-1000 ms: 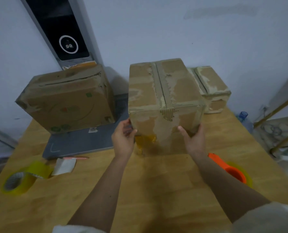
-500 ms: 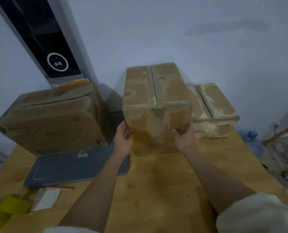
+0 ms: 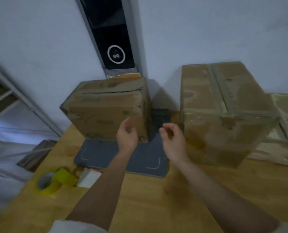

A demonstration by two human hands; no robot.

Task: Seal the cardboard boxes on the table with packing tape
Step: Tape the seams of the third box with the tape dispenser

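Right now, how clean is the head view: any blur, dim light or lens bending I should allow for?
Head view: dim, bluish light, no glare; motion blur smears the taped box at right and both hands, left and right; wide-angle bending tilts the dark wall panel; tape roll soft near the edge.

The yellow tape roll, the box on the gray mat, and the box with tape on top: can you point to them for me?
yellow tape roll (image 3: 46,184): head view, on its near rim.
box on the gray mat (image 3: 106,115): head view, on its front face.
box with tape on top (image 3: 198,88): head view, on its top flap.
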